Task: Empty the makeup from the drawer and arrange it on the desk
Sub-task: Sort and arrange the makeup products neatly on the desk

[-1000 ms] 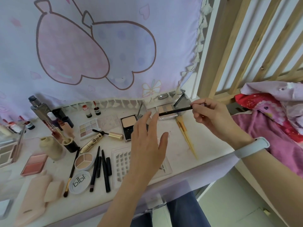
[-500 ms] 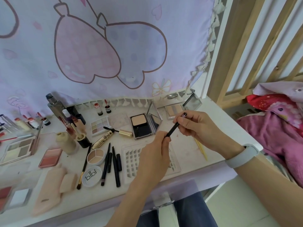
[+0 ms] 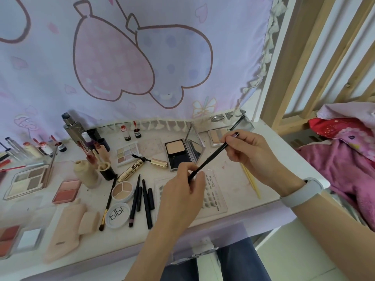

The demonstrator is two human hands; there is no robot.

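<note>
A thin black makeup pencil (image 3: pixel 211 159) is held slanted above the white desk (image 3: pixel 284 159). My left hand (image 3: pixel 182 193) pinches its lower end, and my right hand (image 3: pixel 251 153) grips its upper end. Under my left hand lies a clear false-lash tray (image 3: pixel 215 191). Behind the pencil stands an open powder compact (image 3: pixel 178 153) with its mirror up. Several black pencils (image 3: pixel 142 199) lie side by side left of my hands. The drawer is hidden below the desk edge.
Palettes (image 3: pixel 26 181), a blush pan (image 3: pixel 67 191), a round concealer pot (image 3: pixel 121 191), a mascara (image 3: pixel 140 165) and bottles (image 3: pixel 73 128) crowd the desk's left half. Yellow sticks (image 3: pixel 251 183) lie at the right. A wooden bed frame (image 3: pixel 304 67) and pink bedding (image 3: pixel 345 159) stand beyond the desk's right edge.
My left hand, open a second ago, has closed on the pencil's lower end. My right hand has brought the pencil down and toward me, tilting it from level to slanted.
</note>
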